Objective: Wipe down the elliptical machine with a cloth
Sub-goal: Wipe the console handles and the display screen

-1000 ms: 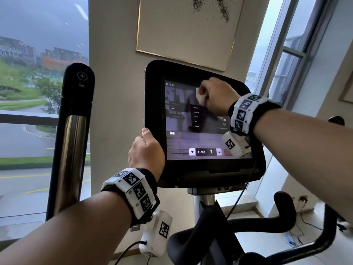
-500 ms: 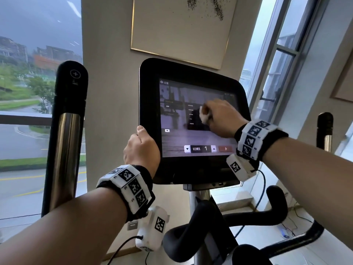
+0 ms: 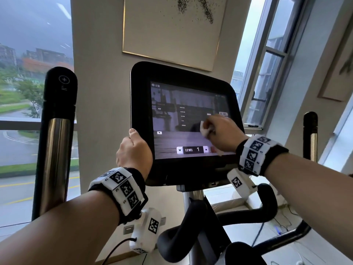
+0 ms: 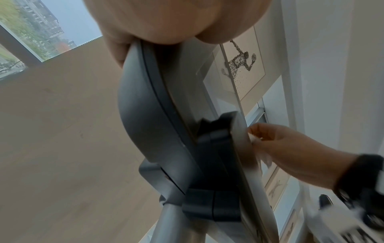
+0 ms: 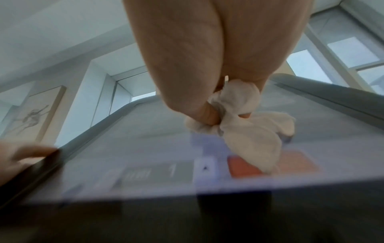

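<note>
The elliptical's black console (image 3: 141, 104) faces me, its touchscreen (image 3: 172, 138) lit and showing "LEVEL 1". My right hand (image 3: 221, 134) grips a bunched white cloth (image 5: 247, 128) and presses it on the screen's lower right part. Only a little of the cloth (image 3: 205, 129) shows past the knuckles in the head view. My left hand (image 3: 133, 148) grips the console's left edge, thumb on the front bezel. In the left wrist view the console (image 4: 149, 115) appears edge-on from below, with the right hand (image 4: 290, 148) against the screen side.
A tall moving handle (image 3: 57, 131) with a black top and chrome shaft stands at the left. A second handle (image 3: 310, 134) rises at the right. Black curved handlebars (image 3: 248, 217) sit under the console. Behind are a beige wall, a framed picture (image 3: 172, 29) and windows (image 3: 267, 73).
My right hand has wiped the cloth from the screen's upper middle down and to the right. The left hand has kept its hold on the console's left edge.
</note>
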`<state>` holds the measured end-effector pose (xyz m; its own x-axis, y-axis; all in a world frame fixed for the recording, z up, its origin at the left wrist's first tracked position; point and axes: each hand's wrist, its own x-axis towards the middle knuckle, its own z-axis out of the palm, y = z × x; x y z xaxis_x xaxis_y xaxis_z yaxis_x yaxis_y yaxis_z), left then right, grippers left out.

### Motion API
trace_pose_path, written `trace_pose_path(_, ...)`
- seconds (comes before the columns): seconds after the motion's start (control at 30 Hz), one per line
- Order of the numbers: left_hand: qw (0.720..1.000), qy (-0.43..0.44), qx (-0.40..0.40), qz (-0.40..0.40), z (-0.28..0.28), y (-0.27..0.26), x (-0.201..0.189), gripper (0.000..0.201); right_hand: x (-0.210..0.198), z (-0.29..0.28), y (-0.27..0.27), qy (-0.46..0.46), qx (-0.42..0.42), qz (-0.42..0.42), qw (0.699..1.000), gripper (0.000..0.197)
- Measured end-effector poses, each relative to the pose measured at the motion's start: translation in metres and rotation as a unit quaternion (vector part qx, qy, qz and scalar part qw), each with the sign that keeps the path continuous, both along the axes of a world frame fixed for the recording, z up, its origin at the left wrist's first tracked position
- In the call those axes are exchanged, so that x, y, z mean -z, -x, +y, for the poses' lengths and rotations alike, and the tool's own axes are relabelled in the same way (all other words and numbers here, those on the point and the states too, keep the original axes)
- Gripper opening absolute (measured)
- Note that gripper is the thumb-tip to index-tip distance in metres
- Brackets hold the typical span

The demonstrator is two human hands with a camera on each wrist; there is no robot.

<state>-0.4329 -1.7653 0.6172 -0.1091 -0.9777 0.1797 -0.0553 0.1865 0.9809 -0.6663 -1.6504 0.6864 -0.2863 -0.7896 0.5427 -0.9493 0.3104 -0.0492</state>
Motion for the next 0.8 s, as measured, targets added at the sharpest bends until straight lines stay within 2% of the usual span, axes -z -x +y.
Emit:
trace_pose_path(0.1,1.0,0.001,-0.001,-0.001,-0.002,0.0,0.001,0.067,-0.024,-0.021,0.014,0.037,0.021,0.012,0.999,0.01)
trace_pose_path(0.3,1.0,0.008,-0.008,-0.008,-0.007,0.002,0.004,0.068,-0.071,-0.058,0.04,0.077,0.05,0.042,0.995,0.014)
trace_pose_path(0.5,1.0,0.014,-0.022,-0.014,-0.01,0.005,0.006,0.068,-0.102,-0.078,0.061,0.101,0.049,0.042,0.993,0.023)
trace_pose_path(0.6,0.999,0.014,-0.022,-0.017,-0.01,0.005,0.006,0.068,-0.105,-0.079,0.068,0.104,0.052,0.037,0.993,0.025)
trace_pose_path(0.8,1.0,0.018,-0.019,-0.016,-0.007,0.004,0.005,0.068,-0.082,-0.06,0.058,0.12,0.044,0.041,0.991,0.012)
